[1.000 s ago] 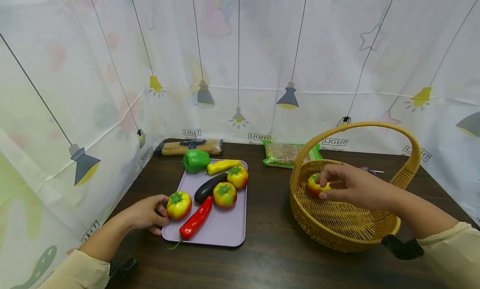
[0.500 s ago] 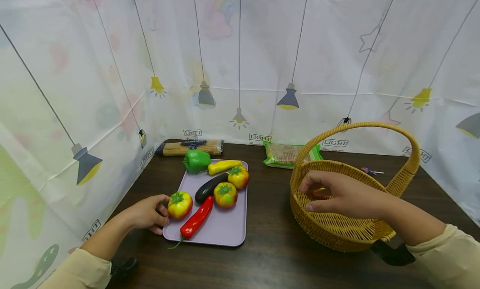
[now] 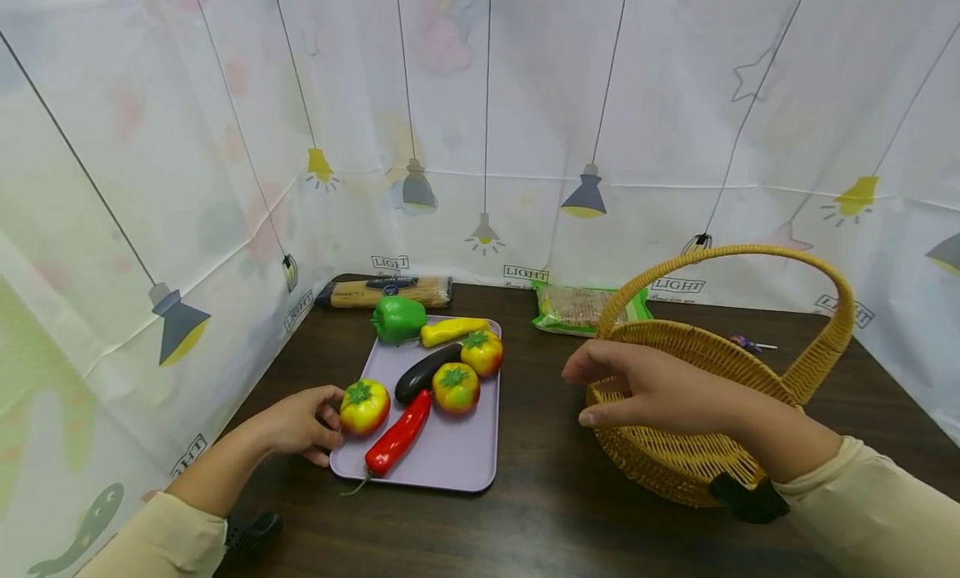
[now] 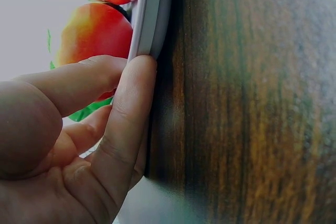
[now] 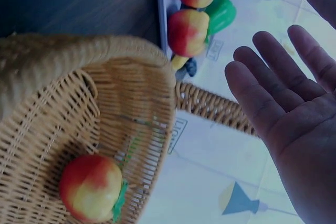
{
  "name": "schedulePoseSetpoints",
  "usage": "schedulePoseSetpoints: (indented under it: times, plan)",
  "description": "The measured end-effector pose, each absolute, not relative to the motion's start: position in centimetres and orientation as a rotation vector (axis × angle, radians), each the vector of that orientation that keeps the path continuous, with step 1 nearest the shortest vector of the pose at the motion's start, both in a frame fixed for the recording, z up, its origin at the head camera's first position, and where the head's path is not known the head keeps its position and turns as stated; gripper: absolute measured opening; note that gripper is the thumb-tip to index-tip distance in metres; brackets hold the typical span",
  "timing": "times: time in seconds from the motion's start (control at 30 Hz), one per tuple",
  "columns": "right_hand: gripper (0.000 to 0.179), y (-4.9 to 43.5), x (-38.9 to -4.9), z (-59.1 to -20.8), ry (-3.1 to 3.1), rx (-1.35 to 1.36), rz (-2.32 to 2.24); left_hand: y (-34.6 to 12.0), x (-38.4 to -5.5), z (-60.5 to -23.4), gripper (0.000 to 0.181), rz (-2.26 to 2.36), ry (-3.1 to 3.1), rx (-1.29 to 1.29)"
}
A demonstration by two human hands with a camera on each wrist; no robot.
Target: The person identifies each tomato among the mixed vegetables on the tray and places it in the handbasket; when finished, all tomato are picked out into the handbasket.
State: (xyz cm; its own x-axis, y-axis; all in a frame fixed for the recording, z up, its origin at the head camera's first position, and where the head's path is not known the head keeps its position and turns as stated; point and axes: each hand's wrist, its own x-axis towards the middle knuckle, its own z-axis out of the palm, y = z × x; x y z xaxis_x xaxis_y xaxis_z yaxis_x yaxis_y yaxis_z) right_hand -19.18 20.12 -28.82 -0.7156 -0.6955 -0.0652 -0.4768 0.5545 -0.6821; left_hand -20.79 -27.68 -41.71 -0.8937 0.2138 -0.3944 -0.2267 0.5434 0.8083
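Note:
My left hand (image 3: 300, 424) is at the left edge of a lilac tray (image 3: 461, 457), its thumb and fingers pinching the rim (image 4: 144, 19). Just inside that rim sits a yellow-and-red fruit (image 3: 365, 407) with a green leafy top. My right hand (image 3: 656, 390), fingers loosely spread and holding nothing, hovers over the left rim of a wicker basket (image 3: 652, 469). Inside the basket lies another such fruit (image 5: 90, 187), hidden behind the hand in the head view. A red chili pepper (image 3: 401, 434), an eggplant (image 3: 427, 374), a yellow pepper (image 3: 453, 331) and two more fruits (image 3: 456, 388) are on the tray.
A green bell pepper (image 3: 399, 319) sits at the tray's far left corner. Behind are a spaghetti pack (image 3: 390, 292) and a green-edged bag (image 3: 573, 309). A wrapped lollipop (image 3: 746, 343) lies behind the basket, whose tall handle (image 3: 750, 251) arches up.
My right hand has moved left and out from inside the basket, leaving the fruit there. The left hand stays at the tray's edge.

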Motion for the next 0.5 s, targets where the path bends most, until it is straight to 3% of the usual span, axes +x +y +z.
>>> schedulePoseSetpoints:
  times: [0.5]
  plan:
    - [0.045, 17.1, -20.4, -30.6, 2.379, -0.93, -0.972, -27.8, -21.0, -42.0, 0.064, 1.316, 2.334, -0.01]
